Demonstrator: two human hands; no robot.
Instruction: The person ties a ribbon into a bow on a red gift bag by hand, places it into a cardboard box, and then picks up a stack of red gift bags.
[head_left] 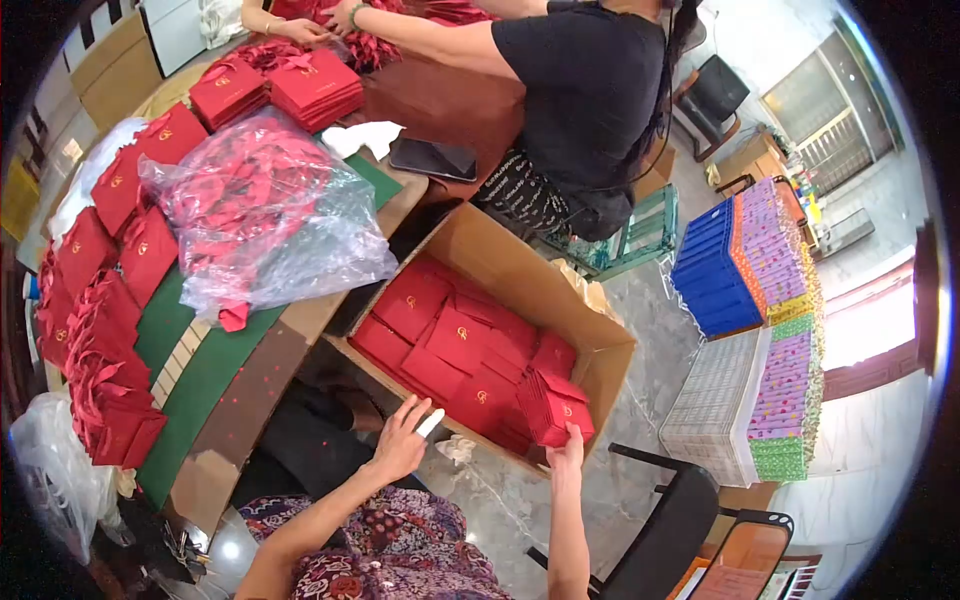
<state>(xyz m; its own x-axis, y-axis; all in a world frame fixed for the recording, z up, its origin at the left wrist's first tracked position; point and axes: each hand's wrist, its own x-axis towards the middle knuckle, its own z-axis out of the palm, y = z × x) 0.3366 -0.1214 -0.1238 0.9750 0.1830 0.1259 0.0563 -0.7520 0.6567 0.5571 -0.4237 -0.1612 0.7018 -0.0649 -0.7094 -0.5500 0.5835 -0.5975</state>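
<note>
A cardboard box [470, 235] stands open in front of me, with flat red gift bags [436, 352] bearing a gold emblem piled inside. At the box's right end, my right hand [566, 450] grips a small stack of red gift bags [548, 408] by its near edge. My left hand [402, 440] is beside the near wall of the box, fingers stretched out and holding nothing. One of its fingers wears a white covering [430, 423].
On the table [215, 400] lie a clear plastic bag [275, 205] of red ribbons, stacks of red bags [315, 90] and a phone [433, 159]. A co-worker [590, 110] handles red ribbons across the table. A black chair [665, 530] stands right; patterned stacks [775, 270] stand beyond.
</note>
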